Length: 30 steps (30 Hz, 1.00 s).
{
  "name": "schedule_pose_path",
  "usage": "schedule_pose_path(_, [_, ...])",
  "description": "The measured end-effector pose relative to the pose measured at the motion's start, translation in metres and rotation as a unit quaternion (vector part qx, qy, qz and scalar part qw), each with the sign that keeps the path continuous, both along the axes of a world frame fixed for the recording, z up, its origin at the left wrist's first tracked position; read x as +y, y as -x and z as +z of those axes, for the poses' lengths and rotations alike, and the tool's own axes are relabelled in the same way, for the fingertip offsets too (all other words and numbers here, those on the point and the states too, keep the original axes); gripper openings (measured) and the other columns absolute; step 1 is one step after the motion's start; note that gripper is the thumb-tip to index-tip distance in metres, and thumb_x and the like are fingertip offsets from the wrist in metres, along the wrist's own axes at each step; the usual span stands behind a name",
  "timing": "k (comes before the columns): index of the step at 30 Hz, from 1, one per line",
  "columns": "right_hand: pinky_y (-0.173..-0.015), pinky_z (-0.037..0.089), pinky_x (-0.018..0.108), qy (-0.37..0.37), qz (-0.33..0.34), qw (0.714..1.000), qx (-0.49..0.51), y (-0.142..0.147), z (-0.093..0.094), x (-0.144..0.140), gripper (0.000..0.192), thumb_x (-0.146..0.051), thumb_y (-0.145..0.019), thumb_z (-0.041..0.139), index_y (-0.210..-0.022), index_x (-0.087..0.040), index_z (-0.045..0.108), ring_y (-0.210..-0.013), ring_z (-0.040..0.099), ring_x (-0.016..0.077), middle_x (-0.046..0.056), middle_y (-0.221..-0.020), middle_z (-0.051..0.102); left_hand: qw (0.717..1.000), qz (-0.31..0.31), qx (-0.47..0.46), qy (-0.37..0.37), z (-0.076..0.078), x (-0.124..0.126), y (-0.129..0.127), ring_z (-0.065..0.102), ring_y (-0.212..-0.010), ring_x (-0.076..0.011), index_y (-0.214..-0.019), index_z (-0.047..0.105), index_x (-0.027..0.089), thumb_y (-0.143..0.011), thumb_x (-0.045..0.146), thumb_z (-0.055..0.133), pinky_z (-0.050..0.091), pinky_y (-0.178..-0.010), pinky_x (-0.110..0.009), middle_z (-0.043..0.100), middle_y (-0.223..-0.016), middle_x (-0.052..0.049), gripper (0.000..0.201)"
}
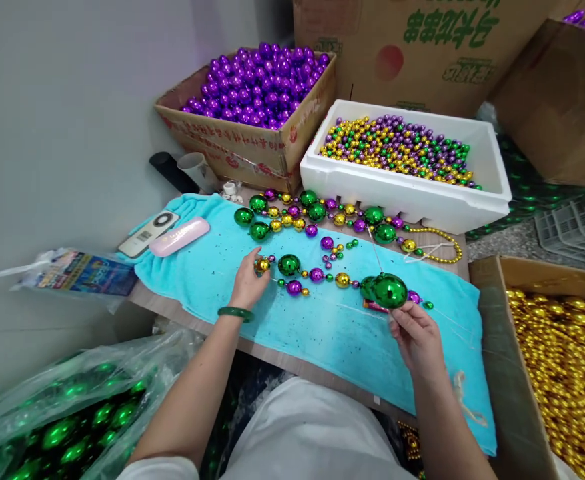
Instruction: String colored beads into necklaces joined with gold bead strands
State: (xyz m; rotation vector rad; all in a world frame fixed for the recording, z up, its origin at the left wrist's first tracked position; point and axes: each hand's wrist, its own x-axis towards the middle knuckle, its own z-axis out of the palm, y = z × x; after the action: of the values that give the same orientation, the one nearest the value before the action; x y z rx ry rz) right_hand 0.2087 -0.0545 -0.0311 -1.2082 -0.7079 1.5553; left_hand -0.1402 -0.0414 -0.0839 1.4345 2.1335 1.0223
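My left hand (249, 280), with a green bangle (235, 313) at the wrist, has its fingers closed around a shiny gold bead (262, 265) at the left end of a bead strand. Along that strand lie a large green bead (289, 265), a purple bead (317, 275) and another gold bead (342, 279). My right hand (419, 338) pinches the lower edge of a big green bead (391, 291), holding it above the towel. A thin string rises from this bead. Short bead pieces and a purple bead (293, 287) lie nearby.
A turquoise towel (322, 353) covers the table. Finished-looking bead strands (317, 212) lie at the back, before a white foam box (402, 190) of small beads. Cartons hold purple beads (267, 83) and gold bead chains (562, 373). A remote (149, 233) and pink case (179, 237) lie left.
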Motion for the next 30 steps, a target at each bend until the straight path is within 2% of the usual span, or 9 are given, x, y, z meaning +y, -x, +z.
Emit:
schedule_pose_path(4, [-0.042, 0.036, 0.017, -0.005, -0.006, 1.000, -0.019, -0.022, 0.003, -0.004, 0.023, -0.027, -0.062, 0.080, -0.072, -0.019, 0.061, -0.048, 0.047, 0.0081, -0.002, -0.053, 0.054, 0.998, 0.006, -0.066, 0.006, -0.005, -0.002, 0.007, 0.061, -0.093, -0.0190, -0.132, 0.044, 0.019, -0.072, 0.020, 0.061, 0.051, -0.083, -0.036, 0.061, -0.114, -0.009, 0.063])
schedule_pose_path(8, [-0.043, 0.039, 0.018, -0.012, -0.027, 0.999, -0.040, -0.046, 0.011, -0.010, 0.020, -0.025, -0.061, 0.080, -0.072, -0.018, 0.064, -0.050, 0.048, 0.0088, -0.001, -0.054, 0.052, 0.997, 0.010, -0.082, 0.003, -0.011, -0.003, 0.007, 0.061, -0.094, -0.0186, -0.131, 0.046, 0.019, -0.071, 0.020, 0.061, 0.051, -0.082, -0.035, 0.060, -0.115, -0.009, 0.062])
schedule_pose_path(13, [-0.042, 0.040, 0.016, -0.016, -0.092, 0.994, -0.059, -0.060, 0.023, -0.012, 0.025, -0.023, -0.054, 0.083, -0.074, -0.018, 0.068, -0.050, 0.049, 0.0074, 0.000, -0.057, 0.055, 0.997, 0.002, -0.076, 0.004, -0.015, -0.001, 0.004, 0.061, -0.095, -0.0190, -0.131, 0.046, 0.019, -0.071, 0.018, 0.060, 0.051, -0.083, -0.035, 0.060, -0.115, -0.010, 0.062])
schedule_pose_path(15, [-0.041, 0.039, 0.015, -0.025, -0.095, 0.993, -0.067, -0.061, 0.025, -0.012, 0.025, -0.024, -0.055, 0.083, -0.074, -0.018, 0.068, -0.049, 0.048, 0.0071, -0.001, -0.056, 0.055, 0.998, -0.006, -0.067, 0.007, -0.014, 0.001, 0.005, 0.061, -0.097, -0.0196, -0.131, 0.046, 0.019, -0.071, 0.017, 0.060, 0.051, -0.084, -0.036, 0.060, -0.116, -0.010, 0.062])
schedule_pose_path(20, [-0.042, 0.039, 0.019, -0.030, -0.035, 0.997, -0.061, -0.056, 0.017, -0.012, 0.022, -0.027, -0.060, 0.081, -0.075, -0.019, 0.068, -0.048, 0.048, 0.0092, 0.000, -0.054, 0.053, 0.999, -0.030, -0.022, 0.022, -0.006, 0.007, 0.009, 0.059, -0.104, -0.0225, -0.129, 0.050, 0.019, -0.071, 0.018, 0.059, 0.050, -0.089, -0.039, 0.059, -0.119, -0.010, 0.059])
schedule_pose_path(24, [-0.043, 0.038, 0.019, -0.031, -0.020, 0.998, -0.048, -0.050, 0.014, -0.013, 0.020, -0.028, -0.063, 0.080, -0.075, -0.018, 0.068, -0.048, 0.048, 0.0093, 0.000, -0.053, 0.053, 0.999, -0.049, 0.005, 0.022, -0.002, 0.009, 0.011, 0.057, -0.110, -0.0237, -0.128, 0.051, 0.022, -0.070, 0.015, 0.057, 0.049, -0.093, -0.040, 0.059, -0.119, -0.009, 0.058])
schedule_pose_path(30, [-0.041, 0.034, 0.018, 0.010, 0.020, 0.999, -0.024, -0.025, 0.006, -0.015, 0.023, -0.031, -0.061, 0.081, -0.072, -0.018, 0.066, -0.047, 0.045, 0.0079, 0.000, -0.054, 0.054, 0.997, -0.066, 0.028, 0.020, -0.002, 0.008, 0.009, 0.056, -0.112, -0.0244, -0.129, 0.050, 0.020, -0.070, 0.013, 0.056, 0.047, -0.096, -0.041, 0.059, -0.117, -0.010, 0.059])
